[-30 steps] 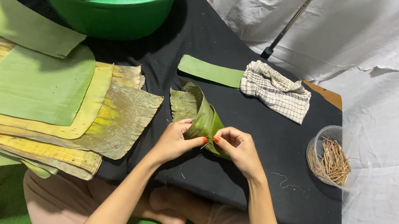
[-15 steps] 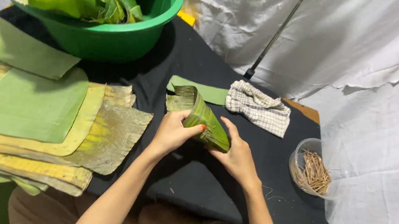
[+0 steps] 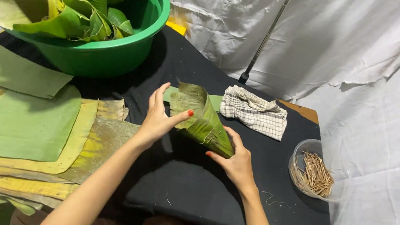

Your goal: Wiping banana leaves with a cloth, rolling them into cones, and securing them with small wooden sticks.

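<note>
A banana leaf rolled into a cone (image 3: 201, 119) is held just above the black table (image 3: 198, 192), its wide mouth up and to the left, its point down and to the right. My left hand (image 3: 158, 115) grips the wide end, thumb pressed on the leaf. My right hand (image 3: 235, 160) cups the narrow tip from below. Both hands sit near the table's middle.
A green basin (image 3: 108, 50) full of leaf cones stands at the back left. Flat cut leaves (image 3: 21, 127) are stacked on the left. A checked cloth (image 3: 254, 111) and a green leaf strip (image 3: 215, 100) lie behind the cone. A clear bowl of small sticks (image 3: 316, 171) sits at the right edge.
The cone has been lifted and turned, its mouth now higher and to the left. My hands spread further apart along it. The camera view tilted up, showing more of the basin.
</note>
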